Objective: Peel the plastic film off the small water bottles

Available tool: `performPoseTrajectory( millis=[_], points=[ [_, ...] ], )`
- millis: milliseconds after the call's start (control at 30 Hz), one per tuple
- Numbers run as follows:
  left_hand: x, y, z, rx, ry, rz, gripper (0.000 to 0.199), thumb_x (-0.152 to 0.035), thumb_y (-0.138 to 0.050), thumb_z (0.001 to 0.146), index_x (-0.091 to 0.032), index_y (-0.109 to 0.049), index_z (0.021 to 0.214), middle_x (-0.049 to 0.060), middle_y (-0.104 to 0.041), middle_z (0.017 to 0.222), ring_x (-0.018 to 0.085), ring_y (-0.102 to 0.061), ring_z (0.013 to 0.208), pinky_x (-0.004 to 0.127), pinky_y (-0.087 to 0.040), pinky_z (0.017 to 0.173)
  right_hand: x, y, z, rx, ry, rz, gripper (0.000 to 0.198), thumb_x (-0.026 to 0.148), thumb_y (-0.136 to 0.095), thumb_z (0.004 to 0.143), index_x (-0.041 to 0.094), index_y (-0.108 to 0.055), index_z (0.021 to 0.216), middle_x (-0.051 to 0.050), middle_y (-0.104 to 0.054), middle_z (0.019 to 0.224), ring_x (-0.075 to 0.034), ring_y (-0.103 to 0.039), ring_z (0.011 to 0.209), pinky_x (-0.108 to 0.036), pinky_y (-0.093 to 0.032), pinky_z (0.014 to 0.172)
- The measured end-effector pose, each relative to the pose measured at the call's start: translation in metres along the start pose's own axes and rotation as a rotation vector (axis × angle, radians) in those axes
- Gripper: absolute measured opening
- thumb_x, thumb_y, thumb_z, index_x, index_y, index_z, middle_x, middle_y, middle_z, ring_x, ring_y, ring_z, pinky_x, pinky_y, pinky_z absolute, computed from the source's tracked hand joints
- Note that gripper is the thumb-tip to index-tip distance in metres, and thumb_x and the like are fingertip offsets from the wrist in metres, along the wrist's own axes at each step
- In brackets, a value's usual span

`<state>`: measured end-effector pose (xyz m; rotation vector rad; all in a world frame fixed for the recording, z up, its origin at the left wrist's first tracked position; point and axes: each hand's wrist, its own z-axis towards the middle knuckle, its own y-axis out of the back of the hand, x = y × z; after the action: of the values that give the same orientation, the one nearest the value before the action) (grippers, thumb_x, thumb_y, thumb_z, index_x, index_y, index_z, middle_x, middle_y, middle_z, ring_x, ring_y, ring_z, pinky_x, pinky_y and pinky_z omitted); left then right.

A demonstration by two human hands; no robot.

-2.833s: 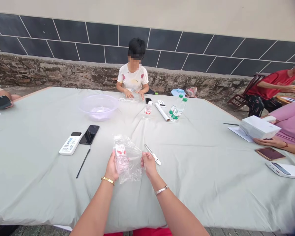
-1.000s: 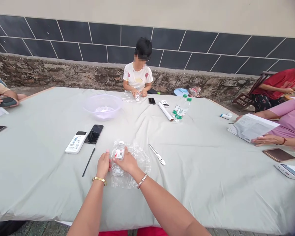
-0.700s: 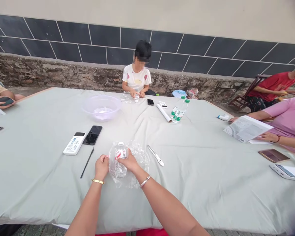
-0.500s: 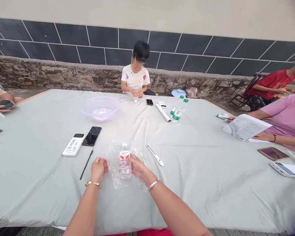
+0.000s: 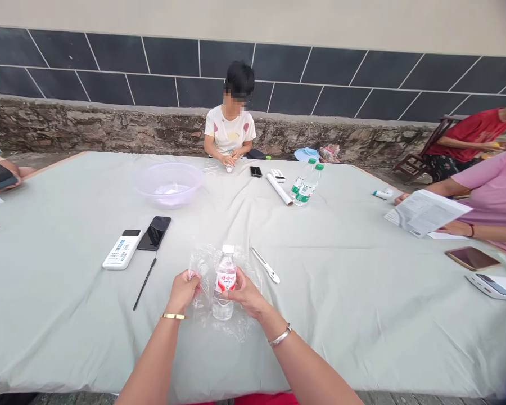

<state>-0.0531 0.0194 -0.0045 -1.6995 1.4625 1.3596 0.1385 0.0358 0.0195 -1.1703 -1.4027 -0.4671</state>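
Upright in front of me is a small clear water bottle (image 5: 225, 284) with a white cap and a red-and-white label. My right hand (image 5: 245, 293) grips it from the right, thumb across the label. Around and beneath the bottle spreads a crinkled sheet of clear plastic film (image 5: 202, 306). At the film's left side, my left hand (image 5: 186, 289) is closed with its fingertips pinched on the film's edge. A white utility knife (image 5: 265, 265) lies on the cloth just beyond my right hand.
On the cloth-covered table (image 5: 341, 315) are a white power bank (image 5: 122, 250), a black phone (image 5: 154, 233), a purple basin (image 5: 168, 194), a roll of film (image 5: 279, 189) and two green-capped bottles (image 5: 306, 188). A person (image 5: 230, 132) sits opposite; another holds papers (image 5: 425, 212) at right.
My right hand has lifted the bottle more upright and shifted it slightly right. My left hand has moved right and closed into a pinch on the film.
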Motion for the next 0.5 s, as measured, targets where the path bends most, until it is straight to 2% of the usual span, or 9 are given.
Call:
performPoseTrajectory(
  millis=[100, 167, 267, 333, 367, 433, 500],
  points=[
    [0.009, 0.022, 0.006, -0.074, -0.005, 0.024, 0.017, -0.037, -0.050, 0.071, -0.020, -0.050, 0.067, -0.005, -0.049, 0.049, 0.012, -0.048, 0.044, 0.024, -0.038, 0.049, 0.007, 0.011, -0.007, 0.061, -0.004, 0.026, 0.058, 0.021, -0.082, 0.054, 0.023, -0.057, 0.106, 0.000, -0.062, 0.092, -0.017, -0.061, 0.084, -0.034, -0.048, 0.080],
    [0.014, 0.044, 0.009, -0.146, -0.028, 0.114, 0.017, -0.036, -0.050, 0.071, -0.020, -0.051, 0.067, -0.005, -0.050, 0.051, 0.012, -0.046, 0.045, 0.024, -0.036, 0.050, 0.016, 0.021, -0.007, 0.039, 0.041, 0.066, 0.060, 0.023, -0.081, 0.057, 0.025, -0.055, 0.111, -0.001, -0.063, 0.092, -0.018, -0.062, 0.086, -0.038, -0.047, 0.084],
    [0.018, 0.071, 0.006, -0.236, -0.098, 0.435, 0.016, -0.034, -0.049, 0.074, -0.020, -0.057, 0.072, -0.002, -0.055, 0.058, 0.015, -0.052, 0.054, 0.026, -0.037, 0.056, 0.030, 0.037, 0.009, -0.157, 0.243, 0.019, 0.060, 0.026, -0.080, 0.057, 0.025, -0.055, 0.112, -0.002, -0.065, 0.097, -0.019, -0.061, 0.091, -0.040, -0.047, 0.087],
    [0.017, 0.079, -0.001, -0.261, -0.136, 0.614, 0.027, -0.033, -0.045, 0.078, -0.019, -0.061, 0.095, 0.000, -0.057, 0.062, 0.018, -0.055, 0.060, 0.027, -0.038, 0.057, 0.035, 0.046, 0.029, -0.348, 0.388, -0.097, 0.061, 0.028, -0.080, 0.055, 0.023, -0.055, 0.110, -0.004, -0.065, 0.101, -0.020, -0.061, 0.094, -0.039, -0.047, 0.087],
    [0.015, 0.080, -0.006, -0.259, -0.145, 0.652, 0.039, -0.033, -0.043, 0.079, -0.018, -0.056, 0.113, 0.000, -0.057, 0.063, 0.019, -0.056, 0.061, 0.027, -0.038, 0.057, 0.036, 0.050, 0.041, -0.441, 0.441, -0.162, 0.063, 0.028, -0.080, 0.054, 0.022, -0.054, 0.110, -0.005, -0.065, 0.104, -0.021, -0.061, 0.095, -0.039, -0.047, 0.087],
    [0.008, 0.077, -0.018, -0.250, -0.181, 0.683, 0.061, -0.035, -0.040, 0.082, -0.017, -0.031, 0.140, -0.002, -0.055, 0.063, 0.018, -0.055, 0.058, 0.027, -0.038, 0.055, 0.035, 0.056, 0.063, -0.594, 0.491, -0.277, 0.066, 0.029, -0.078, 0.053, 0.020, -0.051, 0.112, -0.007, -0.064, 0.108, -0.022, -0.061, 0.097, -0.040, -0.047, 0.087],
    [-0.002, 0.072, -0.028, -0.223, -0.234, 0.704, 0.070, -0.036, -0.037, 0.084, -0.017, -0.012, 0.147, -0.005, -0.053, 0.061, 0.017, -0.053, 0.055, 0.026, -0.038, 0.055, 0.030, 0.060, 0.082, -0.692, 0.484, -0.379, 0.070, 0.029, -0.075, 0.053, 0.019, -0.048, 0.116, -0.008, -0.064, 0.109, -0.022, -0.061, 0.097, -0.041, -0.047, 0.087]
  ],
)
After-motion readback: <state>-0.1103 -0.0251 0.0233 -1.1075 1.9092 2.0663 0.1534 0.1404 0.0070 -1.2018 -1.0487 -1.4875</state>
